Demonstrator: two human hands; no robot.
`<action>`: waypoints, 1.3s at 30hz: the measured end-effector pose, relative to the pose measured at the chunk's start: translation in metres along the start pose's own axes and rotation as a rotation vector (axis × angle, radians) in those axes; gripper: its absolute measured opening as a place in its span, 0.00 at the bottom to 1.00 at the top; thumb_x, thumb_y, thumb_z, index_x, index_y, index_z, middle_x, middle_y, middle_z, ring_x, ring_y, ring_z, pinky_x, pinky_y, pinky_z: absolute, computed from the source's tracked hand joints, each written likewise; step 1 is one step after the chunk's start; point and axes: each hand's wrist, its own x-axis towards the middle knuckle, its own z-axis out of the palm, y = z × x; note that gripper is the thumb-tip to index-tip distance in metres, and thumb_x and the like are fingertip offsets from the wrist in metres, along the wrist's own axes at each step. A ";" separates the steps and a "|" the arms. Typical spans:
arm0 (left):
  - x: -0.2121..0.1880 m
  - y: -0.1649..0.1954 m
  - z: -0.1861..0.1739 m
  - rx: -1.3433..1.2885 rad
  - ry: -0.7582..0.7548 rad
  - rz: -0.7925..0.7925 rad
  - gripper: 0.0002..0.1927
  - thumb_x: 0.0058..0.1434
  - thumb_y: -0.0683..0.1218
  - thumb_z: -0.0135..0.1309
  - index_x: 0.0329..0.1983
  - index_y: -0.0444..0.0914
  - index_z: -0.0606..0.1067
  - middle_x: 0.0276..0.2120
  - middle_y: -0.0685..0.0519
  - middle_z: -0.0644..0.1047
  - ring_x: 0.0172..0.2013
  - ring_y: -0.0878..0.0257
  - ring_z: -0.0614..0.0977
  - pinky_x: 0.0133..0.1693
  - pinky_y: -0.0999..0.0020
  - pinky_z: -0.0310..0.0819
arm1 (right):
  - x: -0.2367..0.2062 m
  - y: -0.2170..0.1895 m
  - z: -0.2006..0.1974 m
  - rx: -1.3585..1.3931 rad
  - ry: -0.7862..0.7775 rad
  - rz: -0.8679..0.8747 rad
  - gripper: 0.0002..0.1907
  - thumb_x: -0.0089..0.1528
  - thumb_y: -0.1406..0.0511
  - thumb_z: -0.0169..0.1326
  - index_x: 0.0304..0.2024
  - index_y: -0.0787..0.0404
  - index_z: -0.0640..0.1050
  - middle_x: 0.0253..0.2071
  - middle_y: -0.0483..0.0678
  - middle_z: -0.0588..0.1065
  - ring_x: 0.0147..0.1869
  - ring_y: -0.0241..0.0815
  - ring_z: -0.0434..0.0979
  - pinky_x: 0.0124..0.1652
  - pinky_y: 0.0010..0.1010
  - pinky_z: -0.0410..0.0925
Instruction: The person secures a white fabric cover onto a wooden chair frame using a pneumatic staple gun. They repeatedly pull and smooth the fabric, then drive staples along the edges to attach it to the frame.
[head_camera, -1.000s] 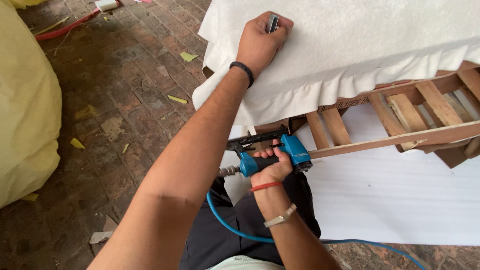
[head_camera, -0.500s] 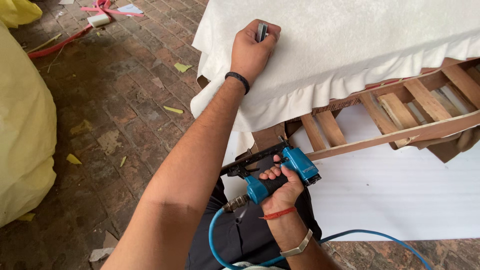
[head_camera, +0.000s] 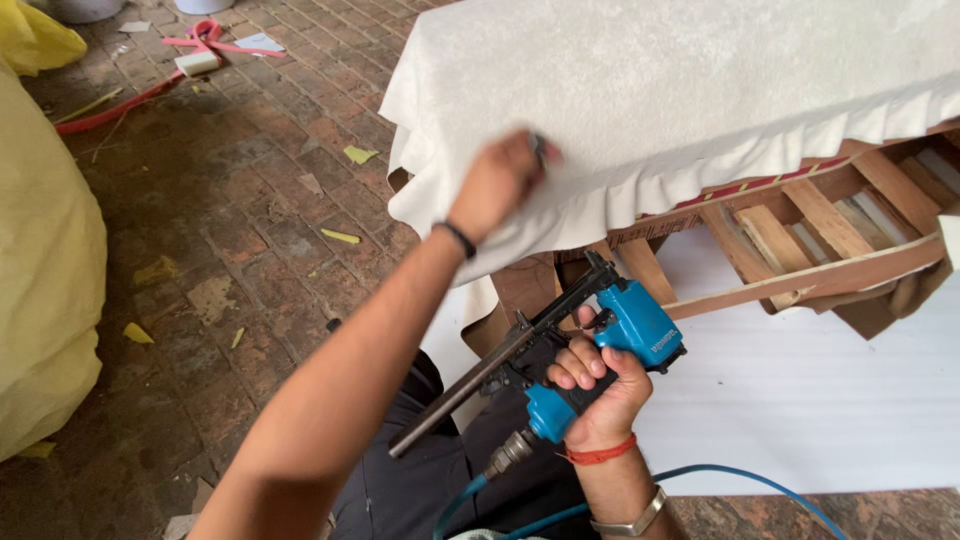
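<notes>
Right hand (head_camera: 595, 385) clenched around blue pneumatic staple gun (head_camera: 585, 365); left hand (head_camera: 500, 180), blurred, grip unclear, against white padded fabric (head_camera: 680, 90) above.

A bright blue pneumatic staple gun (head_camera: 600, 350) has a long black magazine and a blue air hose (head_camera: 700, 480). Off-white fabric (head_camera: 680, 100) drapes over a pale brown wooden frame (head_camera: 800, 240). The brick floor (head_camera: 220, 230) is reddish brown, strewn with yellow scraps. A yellow foam mass (head_camera: 45, 280) sits alongside. One wrist wears a black band (head_camera: 458, 238), the other a red thread (head_camera: 598, 455).
</notes>
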 end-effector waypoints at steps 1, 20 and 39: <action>-0.023 0.001 0.012 0.210 -0.068 -0.073 0.11 0.68 0.46 0.45 0.47 0.39 0.76 0.25 0.56 0.78 0.23 0.68 0.79 0.27 0.72 0.76 | 0.000 -0.002 0.003 -0.003 -0.023 0.003 0.25 0.56 0.60 0.57 0.55 0.64 0.76 0.22 0.35 0.63 0.25 0.29 0.63 0.31 0.23 0.61; -0.120 0.062 0.039 0.197 0.043 -0.134 0.16 0.48 0.46 0.73 0.35 0.36 0.78 0.25 0.56 0.80 0.27 0.70 0.79 0.31 0.74 0.76 | -0.005 -0.004 0.013 -0.020 -0.131 0.028 0.24 0.53 0.60 0.60 0.49 0.65 0.75 0.19 0.36 0.63 0.22 0.30 0.62 0.28 0.26 0.62; -0.190 0.048 0.000 -0.309 -0.230 -0.407 0.25 0.67 0.56 0.44 0.57 0.36 0.77 0.50 0.56 0.83 0.39 0.63 0.84 0.41 0.67 0.78 | 0.011 -0.036 0.009 0.036 -0.132 -0.208 0.27 0.56 0.61 0.58 0.57 0.65 0.74 0.22 0.36 0.63 0.25 0.29 0.63 0.31 0.24 0.62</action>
